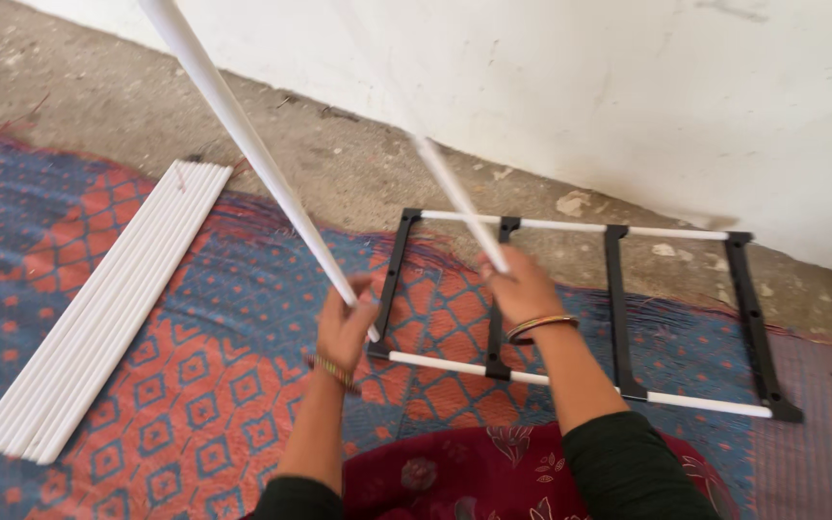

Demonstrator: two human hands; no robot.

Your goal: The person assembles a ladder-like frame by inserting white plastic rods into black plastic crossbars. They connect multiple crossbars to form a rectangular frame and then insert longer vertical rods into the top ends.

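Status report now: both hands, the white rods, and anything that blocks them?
Left hand shut on one white rod. Right hand shut on second white rod, blurred. Black-and-white frame flat on mat below. Nothing blocking.

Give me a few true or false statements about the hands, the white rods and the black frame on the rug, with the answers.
1. Each hand holds a white rod. True: the left hand grips one rod, the right hand another.
2. The bundle of white rods lies to the right of the frame. False: it lies to the left.
3. The frame has four black crossbars. True.
4. The frame stands upright against the wall. False: it lies flat, partly on the rug.
5. Both wrists are bare. False: both wear bangles.
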